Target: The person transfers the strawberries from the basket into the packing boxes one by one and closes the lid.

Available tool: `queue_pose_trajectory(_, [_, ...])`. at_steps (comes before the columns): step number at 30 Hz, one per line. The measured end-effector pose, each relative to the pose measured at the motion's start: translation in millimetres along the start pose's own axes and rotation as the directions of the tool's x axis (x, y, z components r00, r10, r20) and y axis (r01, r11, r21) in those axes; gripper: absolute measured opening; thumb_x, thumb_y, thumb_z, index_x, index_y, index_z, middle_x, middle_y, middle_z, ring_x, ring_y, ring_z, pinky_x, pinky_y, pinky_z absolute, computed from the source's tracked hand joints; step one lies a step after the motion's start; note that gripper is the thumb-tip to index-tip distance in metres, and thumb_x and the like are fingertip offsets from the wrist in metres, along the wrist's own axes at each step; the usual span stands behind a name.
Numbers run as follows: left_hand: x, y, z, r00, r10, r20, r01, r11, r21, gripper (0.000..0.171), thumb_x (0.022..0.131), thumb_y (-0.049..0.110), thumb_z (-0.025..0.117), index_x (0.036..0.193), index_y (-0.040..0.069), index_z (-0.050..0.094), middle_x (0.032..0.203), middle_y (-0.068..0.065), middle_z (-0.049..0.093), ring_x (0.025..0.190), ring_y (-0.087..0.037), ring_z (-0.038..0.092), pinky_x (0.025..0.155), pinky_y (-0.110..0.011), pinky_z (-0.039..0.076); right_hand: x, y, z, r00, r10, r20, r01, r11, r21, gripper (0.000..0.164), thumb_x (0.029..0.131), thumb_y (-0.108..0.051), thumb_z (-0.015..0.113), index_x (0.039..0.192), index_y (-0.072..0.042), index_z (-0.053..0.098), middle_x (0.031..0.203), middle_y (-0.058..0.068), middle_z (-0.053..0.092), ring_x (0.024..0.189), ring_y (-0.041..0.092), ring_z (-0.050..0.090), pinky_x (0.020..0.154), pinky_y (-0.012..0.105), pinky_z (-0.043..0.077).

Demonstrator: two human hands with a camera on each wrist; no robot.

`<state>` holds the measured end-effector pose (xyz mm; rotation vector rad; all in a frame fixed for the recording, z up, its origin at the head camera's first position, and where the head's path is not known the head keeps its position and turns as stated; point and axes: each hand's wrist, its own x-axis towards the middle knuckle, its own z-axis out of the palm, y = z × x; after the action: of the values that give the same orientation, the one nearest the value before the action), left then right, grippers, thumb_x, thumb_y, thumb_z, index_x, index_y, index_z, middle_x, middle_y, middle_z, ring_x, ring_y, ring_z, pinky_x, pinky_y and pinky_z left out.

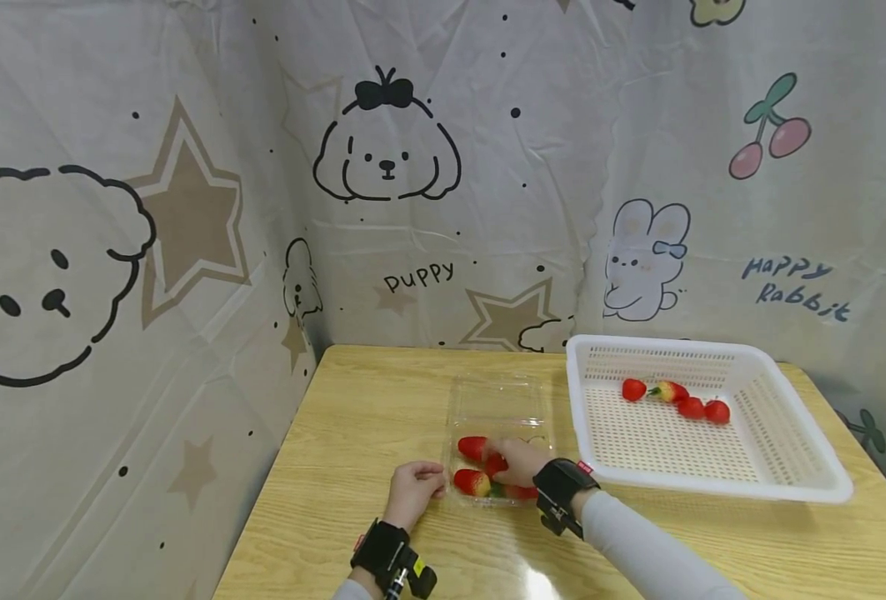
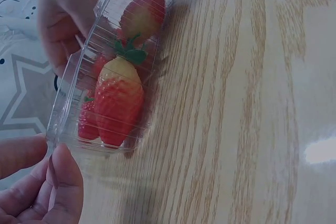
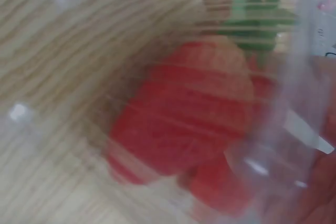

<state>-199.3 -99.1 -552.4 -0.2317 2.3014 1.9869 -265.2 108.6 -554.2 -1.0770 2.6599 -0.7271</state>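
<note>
far left: pale cloth hanging point(image 1: 262, 150) walls the room, printed with puppies, brown stars, and, further right, a rabbit and cherries. it runs behind the wood-grain table point(image 1: 367, 408), whose front shows a bright patch of glare.

left hand point(image 1: 415, 490) at the near-left part of the table, wrist camera point(image 1: 393, 558) strapped on; thumb and forefinger pinch the edge of the clear plastic box point(image 2: 65, 95) at one corner.

box lies mid-table, lid point(image 1: 498, 398) folded open toward the back. inside, several red strawberries point(image 1: 471, 482), some pale-shouldered, green leaves on at least one.

right hand point(image 1: 521, 462) reaches in from the right, fingers among the fruit; blurred, cannot tell if it grips one. hand and black strap point(image 1: 563, 483) hide the box's right part.

far right, just beside the box: white perforated basket point(image 1: 713, 479), four red fruits point(image 1: 716, 411) toward its back.
</note>
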Motion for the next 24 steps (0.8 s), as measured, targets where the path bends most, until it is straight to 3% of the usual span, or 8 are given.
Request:
queue_pose_trajectory(8, [2.4, -3.4, 0.4, 1.000, 0.002, -0.002, -0.002, 1.000, -0.001, 0.019, 0.082, -0.002, 0.062, 0.096, -0.014, 0.061, 0.077, -0.012, 0.064, 0.066, -0.012, 0.060, 0.061, -0.027, 0.056, -2, -9, -5, 0.999, 0.024, 0.035, -0.025, 1.000, 0.016, 0.021, 0.077, -0.004, 0.070, 0.095, -0.004, 0.059, 0.086, 0.002, 0.059, 0.080, 0.015, 0.053, 0.071, 0.029, 0.047])
queue_pose_trajectory(15, [1.7, -2.5, 0.7, 1.000, -0.001, 0.005, 0.001, 1.000, 0.006, 0.019, 0.082, -0.001, 0.062, 0.096, -0.013, 0.062, 0.077, -0.010, 0.064, 0.067, -0.012, 0.060, 0.062, -0.029, 0.056, -3, -12, -15, 0.995, 0.050, 0.088, -0.055, 0.997, 0.058, 0.027, 0.080, -0.006, 0.067, 0.105, -0.002, 0.058, 0.098, 0.007, 0.060, 0.093, 0.024, 0.056, 0.082, 0.036, 0.048])
queue_pose_trajectory(20, [3.1, -3.7, 0.9, 1.000, 0.000, 0.004, 0.000, 1.000, 0.006, 0.019, 0.082, -0.001, 0.062, 0.096, -0.013, 0.062, 0.077, -0.010, 0.064, 0.066, -0.012, 0.060, 0.063, -0.029, 0.057, -7, -27, -60, 0.996, 0.007, 0.085, -0.018, 0.990, 0.138, 0.037, 0.084, -0.008, 0.062, 0.118, 0.004, 0.052, 0.116, 0.019, 0.055, 0.106, 0.037, 0.051, 0.089, 0.047, 0.045])
queue_pose_trajectory(24, [3.2, -4.8, 0.7, 1.000, 0.000, 0.003, 0.000, 1.000, 0.003, 0.020, 0.082, -0.001, 0.063, 0.097, -0.014, 0.062, 0.076, -0.009, 0.063, 0.066, -0.012, 0.061, 0.062, -0.028, 0.056, -16, -24, -106, 0.998, 0.021, -0.058, -0.011, 0.987, 0.159, 0.041, 0.088, -0.011, 0.059, 0.125, 0.003, 0.049, 0.121, 0.021, 0.053, 0.107, 0.038, 0.051, 0.089, 0.049, 0.045])
